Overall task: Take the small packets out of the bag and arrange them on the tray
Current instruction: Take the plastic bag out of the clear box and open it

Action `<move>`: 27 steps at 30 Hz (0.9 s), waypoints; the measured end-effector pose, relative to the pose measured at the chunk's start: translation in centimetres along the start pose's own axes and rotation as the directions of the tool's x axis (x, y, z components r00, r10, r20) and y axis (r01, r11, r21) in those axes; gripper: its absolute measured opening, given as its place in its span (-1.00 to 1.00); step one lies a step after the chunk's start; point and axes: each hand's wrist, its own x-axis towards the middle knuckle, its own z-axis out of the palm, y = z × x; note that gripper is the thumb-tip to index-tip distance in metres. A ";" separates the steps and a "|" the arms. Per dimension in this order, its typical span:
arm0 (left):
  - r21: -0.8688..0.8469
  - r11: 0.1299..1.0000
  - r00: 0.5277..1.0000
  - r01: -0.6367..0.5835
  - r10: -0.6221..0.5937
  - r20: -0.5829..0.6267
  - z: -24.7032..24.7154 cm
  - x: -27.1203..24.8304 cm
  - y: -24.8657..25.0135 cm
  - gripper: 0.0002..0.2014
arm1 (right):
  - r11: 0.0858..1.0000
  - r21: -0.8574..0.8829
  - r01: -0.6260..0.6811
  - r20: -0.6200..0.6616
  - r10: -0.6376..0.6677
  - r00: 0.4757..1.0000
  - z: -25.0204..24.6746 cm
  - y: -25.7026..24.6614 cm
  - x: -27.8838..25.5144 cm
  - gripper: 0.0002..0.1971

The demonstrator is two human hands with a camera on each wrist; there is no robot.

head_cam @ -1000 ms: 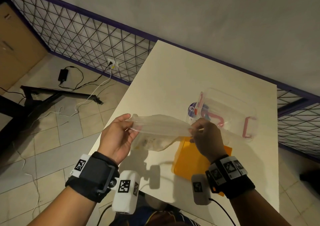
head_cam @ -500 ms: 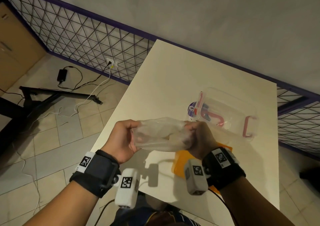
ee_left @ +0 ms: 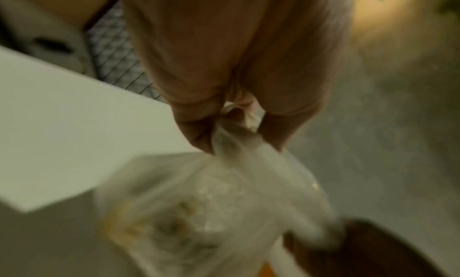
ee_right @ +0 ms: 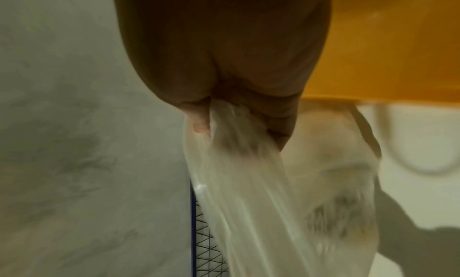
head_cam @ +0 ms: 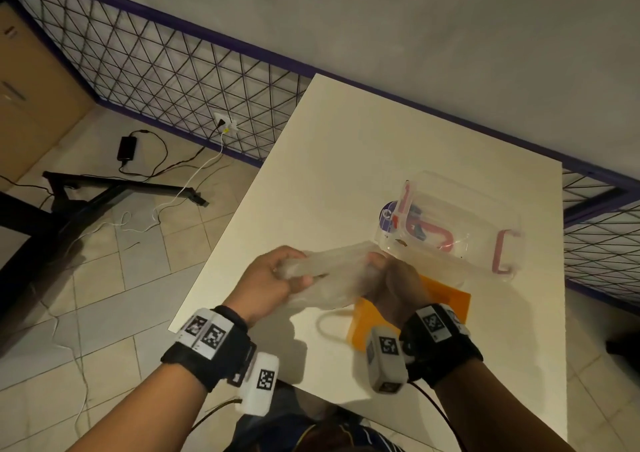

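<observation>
Head view: both hands, left [head_cam: 273,278] & right [head_cam: 391,285], fingers clamped on bag [head_cam: 329,278] above the bench. Thin plastic could tear w/ hard pulling, spilling packets off tray [head_cam: 446,299].

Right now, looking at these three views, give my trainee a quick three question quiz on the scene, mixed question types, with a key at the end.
1. True or false: both the left hand and the right hand grip the clear plastic bag.
2. Which colour is the tray on the white table? A) green B) orange C) black
3. Fill in: the transparent storage box beyond the hands has ____ latches.

Key: 1 true. 2 B. 3 pink. The bag's contents are too blurred to count; no packet is visible on the part of the tray that shows.
</observation>
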 end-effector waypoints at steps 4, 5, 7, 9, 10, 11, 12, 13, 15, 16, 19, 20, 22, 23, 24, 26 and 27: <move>-0.043 0.999 0.988 0.015 -0.022 -0.152 0.4 0.8 -0.8 -0.82 | 0.996 0.090 -0.021 0.067 0.015 0.998 0.9 0.7 0.3 -0.60; -0.180 0.981 0.985 0.070 -0.097 -0.146 0.4 1.3 -0.8 -0.79 | 0.996 0.085 -0.006 0.063 0.001 0.998 1.0 0.9 0.3 -0.61; -0.419 0.891 0.974 0.175 -0.218 -0.056 0.3 2.1 -0.6 -0.71 | 0.999 -0.002 0.044 0.037 -0.044 0.998 0.8 1.4 0.5 -0.56; -0.628 0.742 0.955 0.233 -0.295 0.005 0.0 2.6 -0.2 -0.65 | 0.945 -0.292 0.147 0.003 -0.153 0.988 0.6 1.7 0.8 -0.46; -0.705 0.665 0.941 0.247 -0.338 0.011 0.0 2.7 0.0 -0.68 | 0.866 -0.457 0.202 0.011 -0.221 0.975 0.5 2.0 1.1 -0.48; -0.765 0.593 0.928 0.253 -0.372 0.019 0.1 2.7 0.4 -0.73 | 0.765 -0.597 0.241 0.030 -0.279 0.960 0.5 2.3 1.3 -0.54; -0.797 0.547 0.923 0.257 -0.383 0.034 0.2 2.7 0.5 -0.77 | 0.677 -0.695 0.241 0.036 -0.302 0.952 0.5 2.7 1.5 -0.58; -0.806 0.536 0.924 0.251 -0.380 0.035 0.5 2.6 0.6 -0.78 | 0.643 -0.729 0.235 0.019 -0.325 0.946 0.4 3.1 1.9 -0.58; -0.774 0.582 0.934 0.249 -0.355 0.034 1.0 2.5 0.5 -0.67 | 0.702 -0.685 0.193 -0.048 -0.308 0.950 0.0 3.5 2.5 -0.58; -0.739 0.623 0.936 0.256 -0.350 0.029 1.2 2.4 0.2 -0.53 | 0.796 -0.589 0.140 -0.094 -0.239 0.966 0.1 3.3 2.6 -0.63; -0.579 0.772 0.936 0.261 -0.350 -0.045 1.6 2.4 -0.7 -0.42 | 0.887 -0.461 0.009 -0.172 -0.099 0.980 0.4 3.1 3.3 -0.75; -0.514 0.816 0.936 0.264 -0.346 -0.069 1.7 2.4 -1.0 -0.42 | 0.861 -0.508 0.010 -0.183 -0.120 0.976 0.9 2.8 3.4 -0.74; -0.410 0.873 0.948 0.265 -0.312 -0.053 1.6 2.3 -1.3 -0.39 | 0.861 -0.507 0.039 -0.215 -0.170 0.962 1.8 2.5 3.5 -0.70; -0.376 0.893 0.959 0.246 -0.279 -0.036 1.5 2.2 -1.6 -0.40 | 0.903 -0.427 0.052 -0.218 -0.159 0.963 2.1 2.3 3.4 -0.66; -0.341 0.914 0.970 0.220 -0.241 -0.021 1.4 2.1 -1.7 -0.45 | 0.934 -0.355 0.050 -0.213 -0.133 0.968 2.3 2.3 3.4 -0.62; -0.291 0.942 0.981 0.165 -0.186 -0.046 1.3 2.0 -1.8 -0.64 | 0.960 -0.274 0.052 -0.179 -0.105 0.978 2.4 2.7 3.9 -0.58; -0.274 0.952 0.982 0.134 -0.166 -0.095 1.3 2.0 -1.7 -0.75 | 0.950 -0.307 0.062 -0.156 -0.114 0.981 2.3 3.0 4.2 -0.54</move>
